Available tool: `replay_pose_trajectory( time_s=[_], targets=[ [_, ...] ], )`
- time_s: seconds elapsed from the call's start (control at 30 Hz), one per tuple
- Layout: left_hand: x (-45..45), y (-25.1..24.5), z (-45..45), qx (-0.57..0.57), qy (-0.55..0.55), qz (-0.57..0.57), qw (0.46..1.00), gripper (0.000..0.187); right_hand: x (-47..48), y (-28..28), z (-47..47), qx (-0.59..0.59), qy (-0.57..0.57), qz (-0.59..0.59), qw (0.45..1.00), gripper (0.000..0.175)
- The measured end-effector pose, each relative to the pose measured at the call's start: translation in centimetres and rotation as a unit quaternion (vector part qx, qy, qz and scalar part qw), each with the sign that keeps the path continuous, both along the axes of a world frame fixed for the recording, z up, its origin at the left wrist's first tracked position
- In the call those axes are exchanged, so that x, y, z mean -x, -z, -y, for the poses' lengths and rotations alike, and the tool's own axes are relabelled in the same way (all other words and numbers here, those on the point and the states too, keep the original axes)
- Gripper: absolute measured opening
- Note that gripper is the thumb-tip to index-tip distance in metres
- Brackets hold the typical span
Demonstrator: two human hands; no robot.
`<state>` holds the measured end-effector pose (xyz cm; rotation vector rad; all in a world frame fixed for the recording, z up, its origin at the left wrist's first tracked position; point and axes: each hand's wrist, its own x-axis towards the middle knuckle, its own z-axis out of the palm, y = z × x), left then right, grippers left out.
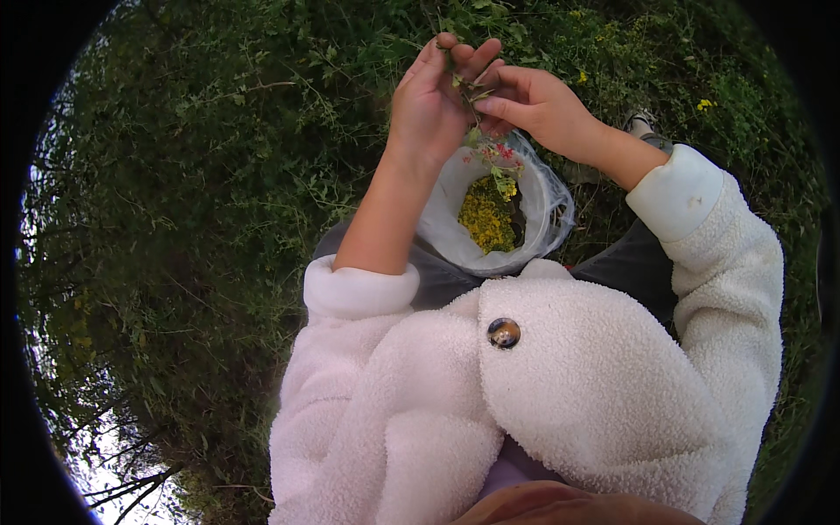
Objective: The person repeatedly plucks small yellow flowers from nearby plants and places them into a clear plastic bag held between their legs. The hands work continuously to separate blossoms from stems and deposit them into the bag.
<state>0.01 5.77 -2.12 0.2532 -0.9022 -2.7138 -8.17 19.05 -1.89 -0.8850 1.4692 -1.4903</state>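
Note:
Between thumb and fingers, my left hand (432, 108) holds the upper part of a thin green leafy stem (466, 88). Close beside it, my right hand (541, 108) has its thumb and fingertips on the same stem lower down; part of that grip is hidden. Yellow flower heads (508, 189) hang from the plant's lower end, and small reddish-pink bits (503, 151) show near them. Just beneath my hands stands a bucket (539, 197) lined with a whitish plastic bag (443, 213). Inside lies a heap of yellow flower heads (485, 220).
Dense green weeds (262, 151) surround me, with a few yellow blooms (706, 104) at the upper right. The bucket stands between my legs in dark trousers (633, 262). A shoe (640, 120) shows beyond my right wrist. Bare dark branches (141, 482) appear at the lower left.

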Motion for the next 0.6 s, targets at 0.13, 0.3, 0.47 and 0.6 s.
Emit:
replay_pose_trajectory(
  time_s=[0.13, 0.3, 0.47, 0.6],
  targets=[
    [0.1, 0.3, 0.3, -0.028, -0.015, -0.013, 0.999, 0.014, 0.2, 0.1, -0.2, 0.018, 0.019, 0.079, 0.997, 0.015],
    [0.5, 0.3, 0.6, -0.111, -0.006, -0.095, 0.989, 0.012, 0.8, 0.4, -0.1, 0.013, 0.04, 0.102, 0.994, 0.017],
    [0.2, -0.3, 1.1, -0.167, 0.033, -0.128, 0.977, 0.01, 0.9, 0.4, -0.3, 0.014, 0.049, 0.179, 0.982, 0.02],
    [0.0, -0.6, 1.2, -0.195, 0.031, -0.137, 0.971, 0.01, 1.0, 0.2, -0.6, 0.029, -0.01, 0.245, 0.969, 0.023]
  ],
)
